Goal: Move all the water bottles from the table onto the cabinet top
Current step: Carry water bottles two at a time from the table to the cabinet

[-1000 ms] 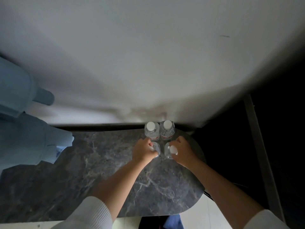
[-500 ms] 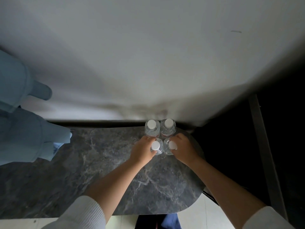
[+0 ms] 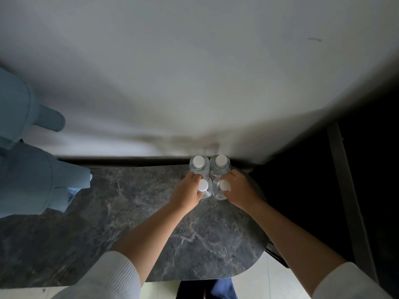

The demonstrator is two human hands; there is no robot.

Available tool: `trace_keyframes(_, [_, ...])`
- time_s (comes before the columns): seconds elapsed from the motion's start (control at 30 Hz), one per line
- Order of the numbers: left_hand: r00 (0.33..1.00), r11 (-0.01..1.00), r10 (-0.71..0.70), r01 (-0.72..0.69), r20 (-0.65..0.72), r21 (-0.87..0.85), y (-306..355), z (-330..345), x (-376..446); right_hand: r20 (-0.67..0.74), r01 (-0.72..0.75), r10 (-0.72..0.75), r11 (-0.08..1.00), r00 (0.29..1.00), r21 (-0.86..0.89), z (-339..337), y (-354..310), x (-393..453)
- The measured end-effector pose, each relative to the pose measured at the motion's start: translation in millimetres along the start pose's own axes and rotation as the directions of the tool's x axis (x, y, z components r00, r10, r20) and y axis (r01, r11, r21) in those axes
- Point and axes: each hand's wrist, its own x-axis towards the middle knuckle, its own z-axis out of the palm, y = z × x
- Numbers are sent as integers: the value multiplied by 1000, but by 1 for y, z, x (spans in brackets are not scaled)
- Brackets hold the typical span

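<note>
Several clear water bottles with white caps stand in a tight square at the far right of a dark marble table (image 3: 133, 223). My left hand (image 3: 187, 192) is wrapped around the near left bottle (image 3: 204, 187). My right hand (image 3: 240, 189) grips the near right bottle (image 3: 220, 188). Behind them the far left bottle (image 3: 198, 164) and the far right bottle (image 3: 220, 164) stand untouched against the wall. Whether the held bottles are lifted off the table cannot be told.
A white wall (image 3: 194, 72) rises right behind the table. Light blue fabric (image 3: 28, 158) hangs over the table's left side. Dark space and a grey vertical post (image 3: 347, 190) lie to the right. Pale floor tiles (image 3: 254, 285) show below the table's rounded edge.
Both hands have closed more firmly around the two near bottles, and the left bottle's cap has come into view. The view has shifted slightly.
</note>
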Motion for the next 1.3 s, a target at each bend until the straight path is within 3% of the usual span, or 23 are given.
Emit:
trace_keyframes(0.43, [996,999,-54,54,77,-4,5,-4,-7,75,-118,123,991,990,-62,-6,-19,-7])
trace_keyframes(0.53, [993,999,-54,54,101,0,6,-14,-20,100,-90,102,988,990,-122,-17,-30,-19])
trace_keyframes(0.67, [997,997,-69,67,34,41,7,-39,-46,100,-57,82,972,992,-226,-29,-46,-33])
trace_keyframes(0.83, [978,976,-202,206,-56,76,-12,-65,-100,174,146,-84,911,981,-385,-40,-84,-42])
trace_keyframes(1.0, [840,870,-479,493,-255,-11,-53,-90,-188,335,448,-319,775,886,-445,-5,-173,-53])
trace_keyframes(1.13, [683,741,-652,666,-330,-86,-88,-97,-278,483,670,-477,625,734,-401,50,-256,-95])
trace_keyframes(1.3, [452,519,-843,826,-292,-221,-136,-78,-419,671,853,-530,372,519,-366,112,-348,-183])
